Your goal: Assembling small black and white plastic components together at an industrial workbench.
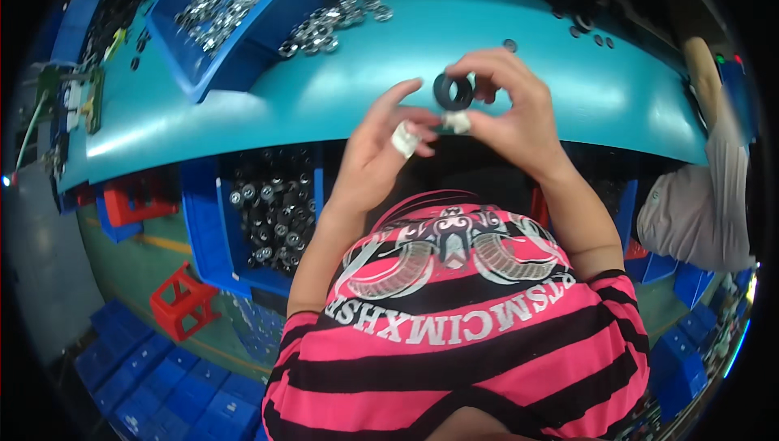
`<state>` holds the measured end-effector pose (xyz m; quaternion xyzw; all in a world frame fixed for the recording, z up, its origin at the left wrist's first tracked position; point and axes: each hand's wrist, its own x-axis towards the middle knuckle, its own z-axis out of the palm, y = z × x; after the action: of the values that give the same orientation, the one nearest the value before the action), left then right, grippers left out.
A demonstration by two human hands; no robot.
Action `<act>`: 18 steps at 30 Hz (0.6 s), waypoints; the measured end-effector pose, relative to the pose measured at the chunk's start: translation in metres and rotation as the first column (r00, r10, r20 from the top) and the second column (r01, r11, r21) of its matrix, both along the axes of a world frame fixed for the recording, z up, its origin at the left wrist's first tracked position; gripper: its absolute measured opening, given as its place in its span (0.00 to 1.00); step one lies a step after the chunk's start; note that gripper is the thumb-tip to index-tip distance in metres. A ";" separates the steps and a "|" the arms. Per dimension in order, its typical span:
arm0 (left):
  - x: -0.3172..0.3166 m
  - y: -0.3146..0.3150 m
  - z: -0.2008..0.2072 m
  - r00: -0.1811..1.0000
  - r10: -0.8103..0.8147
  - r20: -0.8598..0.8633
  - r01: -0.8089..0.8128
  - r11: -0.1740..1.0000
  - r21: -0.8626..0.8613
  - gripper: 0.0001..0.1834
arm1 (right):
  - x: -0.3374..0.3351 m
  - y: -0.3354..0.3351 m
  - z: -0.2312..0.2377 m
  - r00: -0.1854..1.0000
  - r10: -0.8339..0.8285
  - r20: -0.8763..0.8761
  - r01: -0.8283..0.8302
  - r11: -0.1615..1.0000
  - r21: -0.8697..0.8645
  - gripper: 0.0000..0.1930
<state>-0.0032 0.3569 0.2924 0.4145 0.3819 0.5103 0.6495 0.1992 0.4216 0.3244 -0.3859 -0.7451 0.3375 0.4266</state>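
Observation:
A black ring (444,94) is pinched between the thumb and fingers of my right hand (517,104), held over the near edge of the teal table. White tape wraps that thumb. My left hand (380,142) hovers just left of the ring with its fingers apart and a piece of white tape round one of them; I see nothing in it. Behind my hands, shiny metal rings (320,31) lie heaped on the table beside a blue bin (197,84) that holds many more of them.
Under the table edge at left, a blue crate (207,234) holds black and silver parts. Small black rings (599,40) and a dark heap lie at the back right. A red stool (182,303) and blue boxes (162,384) stand on the floor. Another person (698,206) sits at right.

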 end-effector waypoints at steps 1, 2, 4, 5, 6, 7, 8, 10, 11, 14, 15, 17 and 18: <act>-0.008 -0.003 -0.005 0.983 -0.037 0.180 0.040 0.999 -0.011 0.27 | -0.021 -0.013 0.002 0.999 0.048 -0.003 -0.048 0.998 -0.027 0.21; -0.016 -0.010 -0.006 0.974 0.008 0.226 0.004 0.999 -0.054 0.27 | -0.040 -0.025 0.002 0.995 0.097 0.000 -0.097 0.991 -0.091 0.22; -0.028 -0.019 -0.009 0.942 0.094 0.322 -0.053 0.990 -0.132 0.28 | -0.061 -0.028 -0.005 0.990 0.144 -0.005 -0.143 0.982 -0.120 0.24; -0.033 -0.020 -0.012 0.929 0.098 0.358 -0.054 0.990 -0.133 0.28 | -0.065 -0.025 -0.008 0.987 0.163 -0.001 -0.162 0.978 -0.131 0.25; -0.038 -0.021 -0.019 0.913 0.103 0.394 -0.053 0.990 -0.134 0.29 | -0.062 -0.017 -0.008 0.963 0.269 -0.030 -0.269 0.939 -0.214 0.27; -0.044 -0.022 -0.025 0.898 0.104 0.428 -0.051 0.990 -0.135 0.29 | -0.060 -0.003 -0.011 0.931 0.346 -0.119 -0.362 0.917 -0.168 0.26; -0.053 -0.023 -0.031 0.873 0.050 0.486 -0.011 0.997 -0.082 0.29 | -0.056 0.017 -0.018 0.941 0.326 -0.087 -0.336 0.929 -0.153 0.25; -0.059 -0.022 -0.030 0.863 0.049 0.503 -0.010 0.997 -0.079 0.29 | -0.056 0.059 -0.030 0.969 0.235 0.076 -0.228 0.970 -0.088 0.25; -0.061 -0.021 -0.028 0.855 0.043 0.516 -0.004 0.997 -0.076 0.29 | -0.057 0.076 -0.034 0.967 0.152 0.206 -0.149 0.988 -0.031 0.25; -0.062 -0.020 -0.028 0.798 0.065 0.599 -0.013 0.996 -0.090 0.31 | -0.074 0.109 -0.055 0.904 -0.035 0.427 -0.068 0.972 0.225 0.25; -0.061 -0.020 -0.027 0.793 0.058 0.606 -0.002 0.996 -0.093 0.31 | -0.080 0.114 -0.062 0.879 -0.092 0.469 -0.070 0.946 0.316 0.25; -0.062 -0.021 -0.027 0.784 0.055 0.618 0.008 0.995 -0.099 0.30 | -0.091 0.118 -0.070 0.848 -0.090 0.522 -0.080 0.952 0.295 0.25; -0.062 -0.021 -0.027 0.783 0.052 0.620 0.013 0.995 -0.100 0.30 | -0.094 0.120 -0.073 0.831 -0.091 0.548 -0.083 0.955 0.285 0.25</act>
<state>-0.0653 0.3359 0.2658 0.1867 0.1761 0.6055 0.7533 0.1047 0.5412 0.2511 -0.4002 -0.8779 0.0942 0.2454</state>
